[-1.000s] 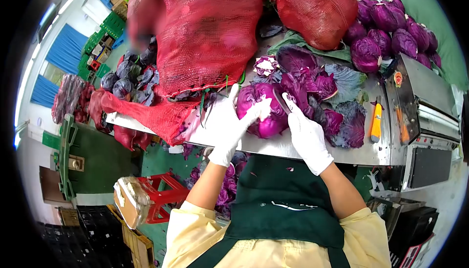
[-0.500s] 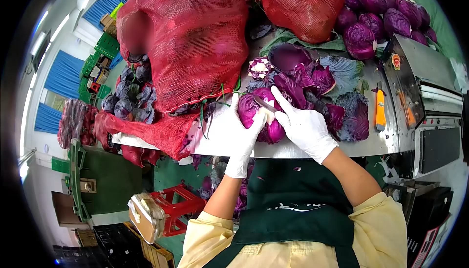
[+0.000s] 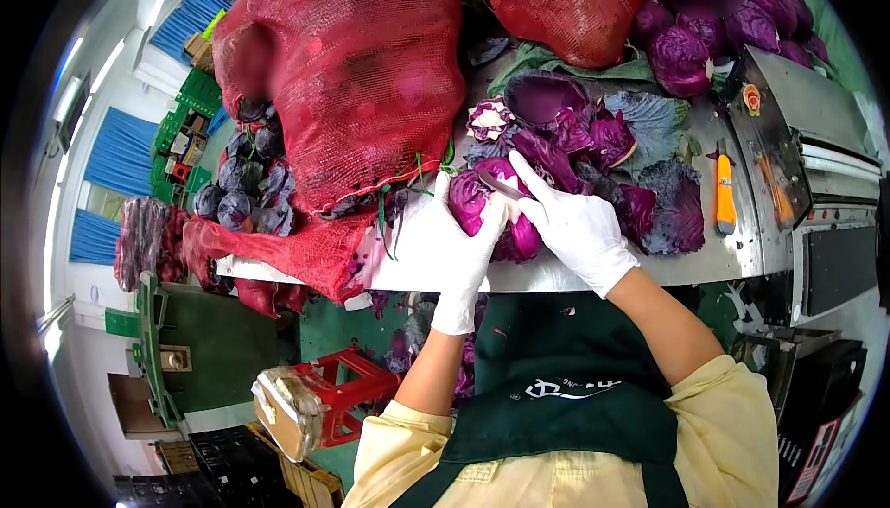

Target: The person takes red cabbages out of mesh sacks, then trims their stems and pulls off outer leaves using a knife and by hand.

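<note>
**Red cabbage trimming, mid-head**

Left: red mesh sack (image 3: 352,72) still bulging with untrimmed heads, more loose heads (image 3: 246,184) beside it. Left hand (image 3: 445,239), white glove, fingers wrapped around the red cabbage (image 3: 496,207) at the steel table (image 3: 705,262) front edge. Right hand (image 3: 579,225) closed on a small knife (image 3: 501,185), blade on the head. Stripped outer leaves (image 3: 640,184) piled just right. Orange knife (image 3: 725,195) idle. Cleaned heads (image 3: 714,7) stacked far right. Judging by the sack, plenty left.

Glossy red cabbage (image 3: 505,216), brushed metal table (image 3: 732,248), red mesh sack (image 3: 352,72)
</note>
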Demonstrator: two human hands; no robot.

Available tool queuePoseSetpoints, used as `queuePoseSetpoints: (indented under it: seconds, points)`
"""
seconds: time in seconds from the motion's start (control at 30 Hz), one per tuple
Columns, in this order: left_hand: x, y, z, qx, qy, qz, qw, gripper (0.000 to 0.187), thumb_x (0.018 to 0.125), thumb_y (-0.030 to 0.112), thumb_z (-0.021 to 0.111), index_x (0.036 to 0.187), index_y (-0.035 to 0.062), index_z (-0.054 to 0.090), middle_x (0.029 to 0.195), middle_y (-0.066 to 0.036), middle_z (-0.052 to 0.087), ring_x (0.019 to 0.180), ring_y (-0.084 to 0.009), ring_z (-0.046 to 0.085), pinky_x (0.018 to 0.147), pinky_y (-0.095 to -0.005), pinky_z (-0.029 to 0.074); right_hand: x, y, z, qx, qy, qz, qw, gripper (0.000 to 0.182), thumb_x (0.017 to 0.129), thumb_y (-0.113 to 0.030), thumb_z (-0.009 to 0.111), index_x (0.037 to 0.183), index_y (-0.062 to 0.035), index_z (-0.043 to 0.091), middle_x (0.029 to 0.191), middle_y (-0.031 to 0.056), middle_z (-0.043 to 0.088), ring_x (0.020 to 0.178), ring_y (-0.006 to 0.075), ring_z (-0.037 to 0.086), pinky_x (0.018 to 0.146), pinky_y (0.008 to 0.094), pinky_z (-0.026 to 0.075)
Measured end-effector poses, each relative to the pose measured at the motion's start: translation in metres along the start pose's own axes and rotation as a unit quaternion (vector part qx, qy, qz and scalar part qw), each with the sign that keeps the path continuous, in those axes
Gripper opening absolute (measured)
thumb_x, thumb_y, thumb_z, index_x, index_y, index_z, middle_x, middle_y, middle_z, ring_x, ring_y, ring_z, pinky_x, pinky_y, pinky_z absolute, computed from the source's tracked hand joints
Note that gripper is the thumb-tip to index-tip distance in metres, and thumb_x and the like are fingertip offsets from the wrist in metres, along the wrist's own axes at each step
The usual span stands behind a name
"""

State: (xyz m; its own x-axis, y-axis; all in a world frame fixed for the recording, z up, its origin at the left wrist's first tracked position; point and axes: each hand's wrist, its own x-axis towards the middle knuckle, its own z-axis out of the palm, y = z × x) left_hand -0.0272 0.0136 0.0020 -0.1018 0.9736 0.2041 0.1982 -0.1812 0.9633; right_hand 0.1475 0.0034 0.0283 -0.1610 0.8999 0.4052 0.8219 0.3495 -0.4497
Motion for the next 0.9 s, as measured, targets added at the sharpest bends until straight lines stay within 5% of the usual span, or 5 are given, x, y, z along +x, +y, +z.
queuePoseSetpoints:
  seconds: [0.17, 0.27, 0.3, 0.43, 0.9]
  points:
    - [-0.019, 0.021, 0.011, 0.084, 0.040, 0.057, 0.994, 0.091, 0.080, 0.020, 0.081, 0.149, -0.0075, 0.027, 0.145, -0.020, 0.042, 0.132, -0.0253, 0.045, 0.114, -0.0375, 0.033, 0.017, 0.035, 0.028, 0.055, 0.092, 0.105, 0.989, 0.039, 0.102, -0.039, 0.045, 0.139, -0.0291, 0.054, 0.074, 0.0138, 0.070, 0.061, 0.0346, 0.067, 0.054, 0.0473, 0.053]
    - [-0.029, -0.007, 0.001, 0.102, 0.051, 0.120, 0.986, 0.089, 0.081, 0.017, 0.079, 0.149, -0.0070, 0.026, 0.145, -0.020, 0.042, 0.133, -0.0252, 0.044, 0.114, -0.0374, 0.034, 0.028, 0.070, 0.042, 0.142, 0.064, 0.099, 0.983, 0.044, 0.103, -0.047, 0.036, 0.139, -0.0291, 0.053, 0.085, 0.0187, 0.070, 0.078, 0.0387, 0.068, 0.068, 0.0511, 0.053]
    - [-0.025, -0.004, -0.002, 0.105, 0.053, 0.122, 0.986, 0.089, 0.081, 0.017, 0.079, 0.149, -0.0070, 0.026, 0.145, -0.020, 0.042, 0.133, -0.0252, 0.044, 0.114, -0.0374, 0.034, 0.029, 0.057, 0.021, 0.133, -0.069, 0.150, 0.977, 0.043, 0.105, -0.041, 0.034, 0.142, -0.0275, 0.050, 0.104, 0.0189, 0.069, 0.091, 0.0386, 0.067, 0.082, 0.0475, 0.051]
    - [-0.006, -0.002, -0.004, 0.059, 0.019, -0.004, 0.998, 0.084, 0.088, 0.018, 0.075, 0.151, -0.0027, 0.023, 0.147, -0.019, 0.039, 0.131, -0.0231, 0.046, 0.111, -0.0349, 0.038, 0.009, 0.027, 0.002, 0.107, -0.006, 0.055, 0.993, 0.047, 0.103, -0.041, 0.042, 0.147, -0.0255, 0.043, 0.058, 0.0209, 0.061, 0.052, 0.0404, 0.061, 0.051, 0.0506, 0.048]
    - [-0.005, 0.003, 0.000, 0.045, 0.006, 0.017, 0.999, 0.084, 0.087, 0.022, 0.077, 0.149, -0.0024, 0.026, 0.144, -0.019, 0.041, 0.130, -0.0220, 0.046, 0.111, -0.0347, 0.037, -0.002, 0.013, -0.008, -0.018, -0.060, -0.032, 0.998, 0.053, 0.100, -0.042, 0.050, 0.147, -0.0198, 0.046, 0.073, 0.0076, 0.070, 0.054, 0.0278, 0.065, 0.048, 0.0422, 0.050]
